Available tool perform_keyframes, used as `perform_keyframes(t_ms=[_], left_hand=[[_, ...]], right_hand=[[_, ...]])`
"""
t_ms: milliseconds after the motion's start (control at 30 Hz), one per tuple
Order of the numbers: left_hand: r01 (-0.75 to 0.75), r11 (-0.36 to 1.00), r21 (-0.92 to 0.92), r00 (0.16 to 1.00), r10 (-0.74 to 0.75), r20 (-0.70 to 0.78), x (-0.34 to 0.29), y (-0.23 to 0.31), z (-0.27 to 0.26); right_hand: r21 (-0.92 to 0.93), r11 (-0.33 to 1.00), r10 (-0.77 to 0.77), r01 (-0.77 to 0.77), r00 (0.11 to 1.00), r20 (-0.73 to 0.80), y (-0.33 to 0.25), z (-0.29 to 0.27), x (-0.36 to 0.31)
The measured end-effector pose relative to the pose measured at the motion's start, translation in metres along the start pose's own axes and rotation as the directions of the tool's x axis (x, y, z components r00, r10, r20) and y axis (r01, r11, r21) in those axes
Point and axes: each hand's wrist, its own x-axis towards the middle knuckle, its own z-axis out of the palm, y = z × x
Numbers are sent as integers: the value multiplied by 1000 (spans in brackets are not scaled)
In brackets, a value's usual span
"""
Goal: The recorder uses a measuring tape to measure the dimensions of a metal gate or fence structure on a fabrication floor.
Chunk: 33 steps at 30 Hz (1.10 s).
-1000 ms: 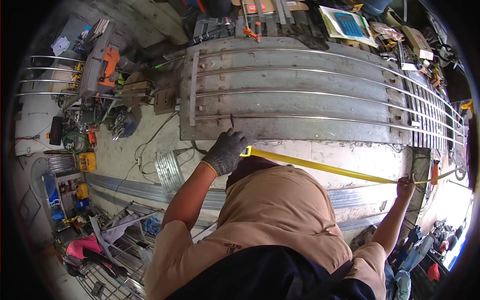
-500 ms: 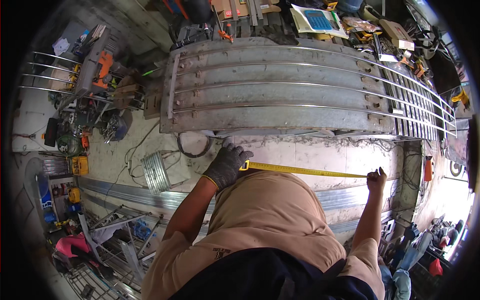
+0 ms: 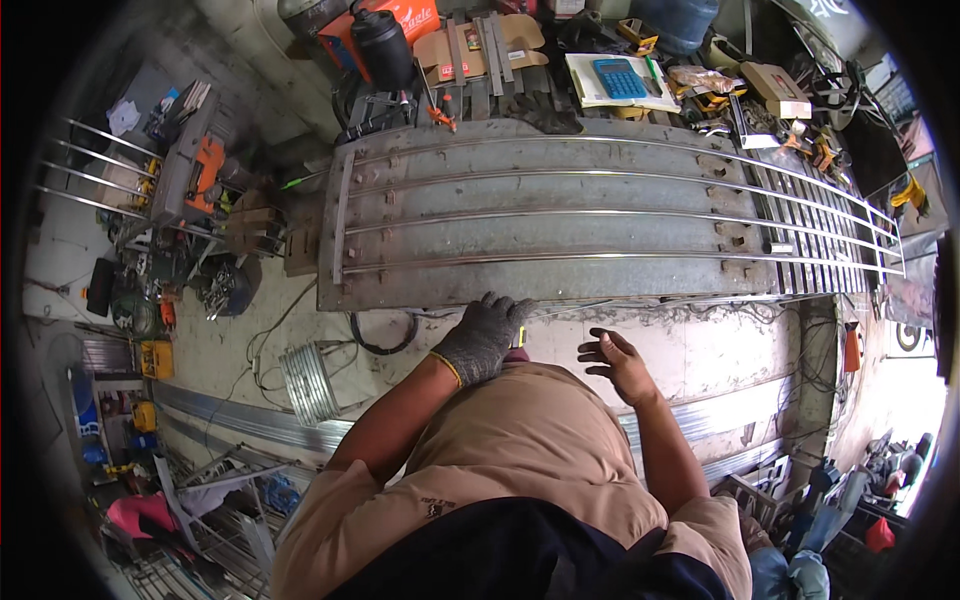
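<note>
The gloved left hand [image 3: 485, 340] is curled around a yellow tape measure [image 3: 521, 340], mostly hidden by the fingers, just off the worktop's [image 3: 540, 235] near edge. If that grip slackened, the case could drop to the floor [image 3: 690, 335]; knit fabric probably dulls the feel of it. The right hand [image 3: 622, 368] is empty, fingers spread, in front of the worktop; being bare, it could be nicked by a sharp metal edge. The 4 slender metal tubes [image 3: 560, 257] lying along the worktop could shift if bumped, as no clamp shows on them.

The worktop is scuffed grey metal, slatted toward its right end. Along its far side sit a blue calculator [image 3: 620, 78] and an opened cardboard box [image 3: 432, 48]. Below its near left corner, a black cable coil [image 3: 412, 332] could snag a foot, with metal strips [image 3: 308, 385] close by. Left of the worktop, the room is crowded with tools.
</note>
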Motion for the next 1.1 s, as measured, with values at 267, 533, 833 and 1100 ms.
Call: perform_keyframes(t_ms=[267,533,833,1100], left_hand=[[-121,988,94,975,136,-173,73,-90,-61],[-97,950,297,883,220,-415,232,-176,-110],[56,936,348,884,115,-452,354,-258,-85],[-259,965,51,748,234,-621,262,-250,-98]], right_hand=[[-209,973,23,-100,940,-342,-8,-13,-6],[-213,948,103,-236,862,-497,-3,24,-7],[-439,865,-16,-242,862,-507,-27,71,7],[-337,907,52,-253,861,-506,-47,54,36]])
